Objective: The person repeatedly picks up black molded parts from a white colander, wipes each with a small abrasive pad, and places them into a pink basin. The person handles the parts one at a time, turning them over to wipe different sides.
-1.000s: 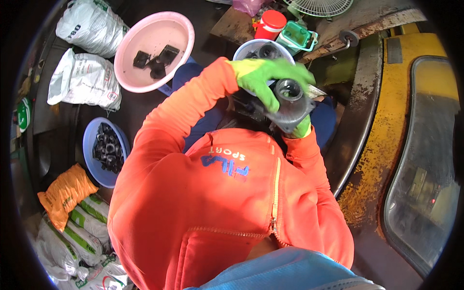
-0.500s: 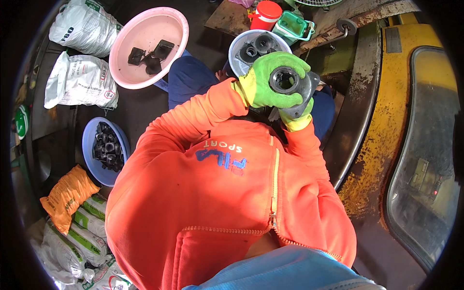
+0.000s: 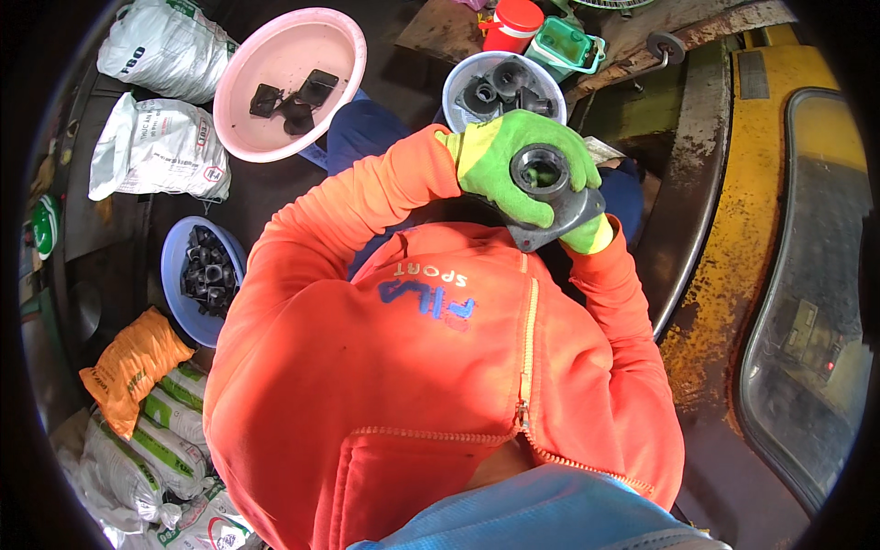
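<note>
I hold a grey metal flanged part (image 3: pixel 561 207) with a round bore in front of my chest, over my orange jacket. My left hand (image 3: pixel 500 160), in a green glove, wraps over the part's round hub from the left and above. My right hand (image 3: pixel 591 236), also gloved in green, is mostly hidden under the part's flat flange and supports it from below. A grey bowl (image 3: pixel 458 81) with several dark round parts lies just beyond my hands.
A pink basin (image 3: pixel 284 119) with a few black square pieces sits at the upper left. A blue bowl (image 3: pixel 174 266) of black parts lies at the left, near white sacks (image 3: pixel 151 147) and an orange bag (image 3: pixel 128 367). A yellow rusty machine frame (image 3: pixel 733 275) runs along the right.
Both hands and the metal part have stayed together in front of my chest while the view shifted slightly; my left hand's grip has turned a little over the hub.
</note>
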Demonstrator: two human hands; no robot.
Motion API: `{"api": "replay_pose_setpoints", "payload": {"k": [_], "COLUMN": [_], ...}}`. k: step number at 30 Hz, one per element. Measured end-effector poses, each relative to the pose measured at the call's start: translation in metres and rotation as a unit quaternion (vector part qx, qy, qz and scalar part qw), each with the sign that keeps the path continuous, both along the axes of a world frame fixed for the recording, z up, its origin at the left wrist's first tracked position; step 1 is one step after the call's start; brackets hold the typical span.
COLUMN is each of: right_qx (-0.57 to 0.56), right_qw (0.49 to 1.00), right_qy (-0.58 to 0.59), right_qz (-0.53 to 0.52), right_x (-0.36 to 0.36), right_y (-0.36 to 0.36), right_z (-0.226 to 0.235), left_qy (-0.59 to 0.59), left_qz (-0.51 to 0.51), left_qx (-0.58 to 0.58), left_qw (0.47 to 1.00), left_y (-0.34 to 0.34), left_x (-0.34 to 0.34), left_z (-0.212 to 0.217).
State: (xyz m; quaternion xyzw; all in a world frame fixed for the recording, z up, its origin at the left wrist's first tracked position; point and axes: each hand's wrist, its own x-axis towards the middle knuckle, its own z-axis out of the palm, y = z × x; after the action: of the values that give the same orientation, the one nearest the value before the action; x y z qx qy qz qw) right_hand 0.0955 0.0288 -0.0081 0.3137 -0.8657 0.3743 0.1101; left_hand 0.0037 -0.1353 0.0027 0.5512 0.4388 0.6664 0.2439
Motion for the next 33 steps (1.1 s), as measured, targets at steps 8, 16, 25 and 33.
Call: {"api": "replay_pose_setpoints", "payload": {"k": [8, 16, 25, 33], "right_qx": [-0.113, -0.304, -0.449, -0.132], "right_qw": [0.993, 0.938, 0.858, 0.977], "right_qy": [0.011, -0.007, -0.239, -0.162], "right_qz": [-0.026, -0.164, -0.068, -0.050], "right_x": [-0.004, -0.021, -0.002, 0.002], "right_y": [-0.021, -0.019, -0.023, -0.014], "right_z": [-0.003, -0.003, -0.009, 0.030], "left_qy": [0.046, 0.180, 0.077, 0.082], "left_qz": [-0.197, 0.303, 0.297, 0.148], "left_qx": [-0.051, -0.086, 0.026, 0.002], "left_qw": [0.978, 0.932, 0.951, 0.986], "left_y": [0.007, 0.008, 0.011, -0.003], "left_x": [-0.023, -0.003, 0.018, 0.009], "left_z": [0.007, 0.008, -0.001, 0.016]}}
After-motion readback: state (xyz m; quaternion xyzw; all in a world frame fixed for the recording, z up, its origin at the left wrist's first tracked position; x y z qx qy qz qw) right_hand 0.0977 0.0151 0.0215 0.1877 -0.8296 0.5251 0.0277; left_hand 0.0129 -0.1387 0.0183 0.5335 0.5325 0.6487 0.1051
